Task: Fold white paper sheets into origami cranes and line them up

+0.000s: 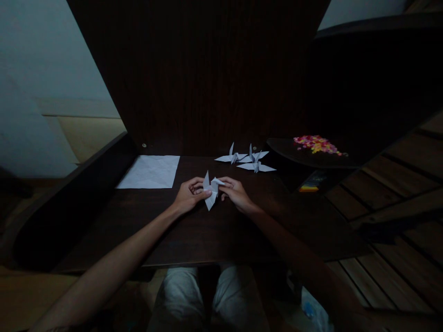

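1. Dim room with a pale wall (34, 69) at far left and wooden slats (398, 184) at far right.
2. Dark desk top (194, 240) across the middle, with a tall dark board (194, 83) straight up behind. Front edge just past two knees in pale cloth (180, 293).
3. Small white folded paper bird (209, 203) over the middle of the desk, between both hands. One sharp point up, one sharp point down toward the front edge. Touching the desk or lifted: cannot tell.
4. Left hand (190, 194) on the left of the bird. Thumb pressed on the near side of the paper, other fingers curled behind, pinching tight.
5. Right hand (236, 191) on the right of the bird. Thumb and finger pinching close to the small bent tip, other fingers curled.
6. Flat white paper sheet (148, 171) at back left, near the low side board (76, 198).
7. Bunch of other paper birds (256, 168) at back right, wings out wide, near the tall board.
8. Round-edged shelf (328, 159) farther right, with a heap of tiny bright bits (316, 144) in pink, red and yellow.
9. Wide strip of dark wood from hands to front edge: lots of room to move nearer. Less room at the back, close to the other birds.
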A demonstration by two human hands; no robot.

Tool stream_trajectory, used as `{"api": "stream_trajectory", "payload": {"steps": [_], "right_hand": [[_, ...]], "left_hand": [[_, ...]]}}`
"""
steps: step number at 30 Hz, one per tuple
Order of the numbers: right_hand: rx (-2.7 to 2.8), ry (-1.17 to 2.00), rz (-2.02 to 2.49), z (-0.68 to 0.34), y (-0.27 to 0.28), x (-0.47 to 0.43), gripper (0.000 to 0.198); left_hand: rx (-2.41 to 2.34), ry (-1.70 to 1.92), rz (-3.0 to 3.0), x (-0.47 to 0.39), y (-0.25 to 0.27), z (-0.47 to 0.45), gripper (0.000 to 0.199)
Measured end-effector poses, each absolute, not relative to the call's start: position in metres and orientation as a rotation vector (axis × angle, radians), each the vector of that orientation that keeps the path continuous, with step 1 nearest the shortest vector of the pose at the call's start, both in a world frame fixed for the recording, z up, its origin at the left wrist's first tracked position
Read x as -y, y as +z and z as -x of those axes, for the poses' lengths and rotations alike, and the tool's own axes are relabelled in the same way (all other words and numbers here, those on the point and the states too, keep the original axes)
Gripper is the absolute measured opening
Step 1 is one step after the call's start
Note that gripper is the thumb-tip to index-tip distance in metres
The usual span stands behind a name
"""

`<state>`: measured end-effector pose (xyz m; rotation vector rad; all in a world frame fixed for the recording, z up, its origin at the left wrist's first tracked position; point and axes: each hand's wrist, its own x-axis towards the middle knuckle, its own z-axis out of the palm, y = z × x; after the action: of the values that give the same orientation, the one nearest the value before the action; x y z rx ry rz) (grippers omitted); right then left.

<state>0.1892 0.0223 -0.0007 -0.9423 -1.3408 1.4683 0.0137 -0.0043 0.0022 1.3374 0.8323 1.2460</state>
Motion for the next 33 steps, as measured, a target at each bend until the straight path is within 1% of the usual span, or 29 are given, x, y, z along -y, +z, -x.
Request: {"api": "stream_trajectory", "payload": {"steps": [6,10,16,23,26,33], "right_hand": [[1.288,1.405,0.871,-0.187,-0.004,-0.022,0.031],[1.312,1.279,0.864,-0.188,-0.003,-0.023,0.032],[1.377,1.13,0.876,-0.188,-0.001,-0.02,0.029],[1.432,1.217,0.851,-0.187,-0.002,-0.018,0.026],[1.51,1.284,0.888,-0.188,-0.002,-0.018,0.027],[1.532,1.354,0.923,-0.189,-0.003,-0.019,0.038]], "left_hand": [[-0.913,1.305,-1.387,-0.001,-0.003,-0.013,0.05],[-0.966,1.294,-1.33,-0.004,-0.007,-0.012,0.056],[-1.111,1.251,-1.291,-0.004,-0.007,-0.014,0.054],[-0.976,1.131,-1.229,0.004,0.003,-0.014,0.064],[-0.936,1.134,-1.252,0.006,0.005,-0.013,0.063],[-0.909,1.114,-1.301,0.003,0.0,-0.01,0.058]]}}
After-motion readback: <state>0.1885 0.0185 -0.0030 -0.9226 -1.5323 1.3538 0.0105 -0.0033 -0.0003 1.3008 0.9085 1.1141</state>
